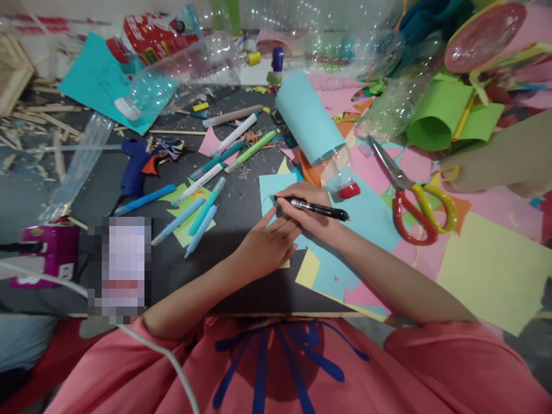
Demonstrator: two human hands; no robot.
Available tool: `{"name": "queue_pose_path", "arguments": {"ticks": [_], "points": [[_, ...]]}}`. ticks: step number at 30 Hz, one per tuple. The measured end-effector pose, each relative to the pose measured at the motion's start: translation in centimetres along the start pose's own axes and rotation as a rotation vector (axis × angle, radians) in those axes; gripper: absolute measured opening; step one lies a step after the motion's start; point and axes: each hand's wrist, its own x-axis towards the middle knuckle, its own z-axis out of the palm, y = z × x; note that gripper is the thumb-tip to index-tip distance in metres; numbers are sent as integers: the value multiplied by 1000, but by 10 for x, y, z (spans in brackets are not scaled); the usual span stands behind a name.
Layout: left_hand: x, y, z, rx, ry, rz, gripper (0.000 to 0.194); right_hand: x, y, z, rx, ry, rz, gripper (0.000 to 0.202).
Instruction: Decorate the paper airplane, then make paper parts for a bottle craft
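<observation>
My right hand [311, 208] grips a black pen [321, 210], its tip on a small light blue sheet of paper [269, 185] where a faint curved line shows. Beside it, my left hand [272, 241] lies flat with fingers stretched out over the lower part of that sheet, its fingertips touching the right hand. Several markers [202, 221] in blue, teal and green lie to the left of the hands. A light blue paper tube [308, 118] around a clear bottle with a red cap [348, 190] rests just beyond.
Red-and-yellow-handled scissors [405, 195] lie on coloured paper scraps at right. A blue glue gun [135, 167], a phone with a blurred screen [126, 259] and a purple box [47, 253] are at left. Plastic bottles [185, 69] and a green paper roll [440, 115] line the back.
</observation>
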Motion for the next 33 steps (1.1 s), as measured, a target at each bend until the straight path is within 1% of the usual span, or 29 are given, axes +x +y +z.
{"name": "queue_pose_path", "arguments": {"ticks": [2,5,7,11,13,15,17,19,20,22,24,29,33], "points": [[0,0,1,4,10,8,42,0,1,0,-19,36,5,16],[0,-1,0,9,32,23,43,-1,1,-2,-47,111,58,18],[1,-1,0,15,33,23,42,-1,1,-3,-37,104,64,18],[2,-1,-1,19,20,12,40,-1,1,-1,0,57,20,17],[1,0,-1,14,21,14,40,0,0,0,-4,54,37,17],[0,-1,0,2,32,20,43,0,-1,-1,-15,107,86,18],[-1,-2,2,-22,57,30,45,1,-1,-3,-8,206,146,17],[-2,-4,6,-59,108,38,46,3,1,-6,30,286,203,15],[-2,-6,8,-87,140,34,47,4,2,-8,54,304,226,14],[-2,-9,12,-153,197,5,52,7,6,-11,93,291,258,14],[-1,-11,12,-204,210,-31,55,10,10,-12,108,234,267,15],[4,-10,3,-212,139,-80,51,11,12,-13,129,69,237,12],[5,-8,-3,-217,112,-103,52,11,11,-12,95,20,246,11]]}}
